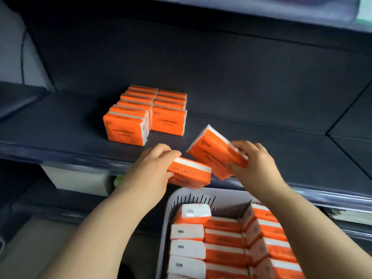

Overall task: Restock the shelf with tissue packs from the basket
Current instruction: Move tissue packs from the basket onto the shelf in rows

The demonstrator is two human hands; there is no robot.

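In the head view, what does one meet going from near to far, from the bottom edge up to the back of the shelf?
basket holding tissue packs → left hand gripping a level pack beside right hand gripping a tilted pack → two rows of packs standing on the shelf → dark back wall

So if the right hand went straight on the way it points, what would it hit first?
Probably the right row of packs on the shelf; the tissue pack in the right hand would touch first. Depth is hard to judge.
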